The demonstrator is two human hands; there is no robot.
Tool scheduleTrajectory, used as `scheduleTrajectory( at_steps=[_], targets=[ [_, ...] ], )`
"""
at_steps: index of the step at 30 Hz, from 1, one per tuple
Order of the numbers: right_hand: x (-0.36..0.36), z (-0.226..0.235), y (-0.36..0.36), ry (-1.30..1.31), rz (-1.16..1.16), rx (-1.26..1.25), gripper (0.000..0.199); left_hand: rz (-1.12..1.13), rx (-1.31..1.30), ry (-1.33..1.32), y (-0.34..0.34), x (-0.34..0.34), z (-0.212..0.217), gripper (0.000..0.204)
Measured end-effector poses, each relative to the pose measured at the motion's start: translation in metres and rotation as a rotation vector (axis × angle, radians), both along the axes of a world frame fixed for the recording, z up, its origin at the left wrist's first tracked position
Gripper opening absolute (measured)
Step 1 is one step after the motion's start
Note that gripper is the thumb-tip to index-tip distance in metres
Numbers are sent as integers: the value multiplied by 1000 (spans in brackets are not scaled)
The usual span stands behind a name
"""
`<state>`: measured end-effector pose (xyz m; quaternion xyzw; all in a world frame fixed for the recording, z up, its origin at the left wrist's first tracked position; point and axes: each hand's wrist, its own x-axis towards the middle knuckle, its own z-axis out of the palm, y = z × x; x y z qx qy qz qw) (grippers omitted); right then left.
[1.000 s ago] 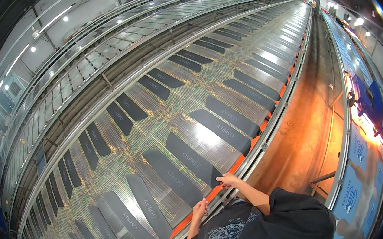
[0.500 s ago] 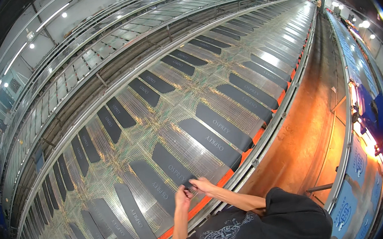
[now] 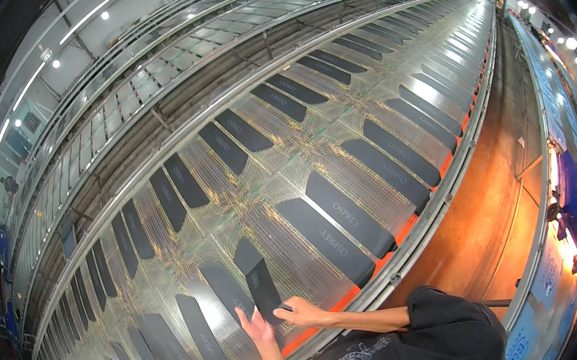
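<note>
**One dark strip in hand over the long printing table**

You hold one dark fabric strip point(image 3: 260, 280), long and narrow, lifted at an angle above the table surface; its far end points up and away from you, its near end sits between your hands. Your right hand point(image 3: 302, 312) pinches the near end, thumb on top, fingers curled under. Your left hand point(image 3: 256, 325) is spread flat, palm against the strip's left edge, fingers extended; not gripping.

Both forearms come in from the lower edge, above your dark printed shirt point(image 3: 391, 352).

Nearest neighbours on the table point(image 3: 170, 262): two large dark strips point(image 3: 339, 227) lying side by side just right of your hands, flat and parallel. One more strip point(image 3: 226, 292) lies flat just left of the held one, another point(image 3: 207, 340) further left. Beyond these, rows of the same strips run the whole table length in two bands; too many and too small at the far end to count.

One orange edge band point(image 3: 395, 253) runs along the near side of the table, beside a metal rail point(image 3: 445, 198). A brown floor aisle point(image 3: 494, 200) lies to your right.
</note>
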<state>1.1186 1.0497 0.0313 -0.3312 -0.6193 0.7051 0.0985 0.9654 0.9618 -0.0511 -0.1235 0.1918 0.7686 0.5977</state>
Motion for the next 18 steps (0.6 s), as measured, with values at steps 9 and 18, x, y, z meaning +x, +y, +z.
scheduleTrajectory(
  at_steps=[9,18],
  targets=[
    [-22,44,17,172,266,130,41,-292,-433,396,36,-52,-7,27],
    [-34,93,58,273,550,246,35,227,785,314,-29,-132,70,59]
  ],
)
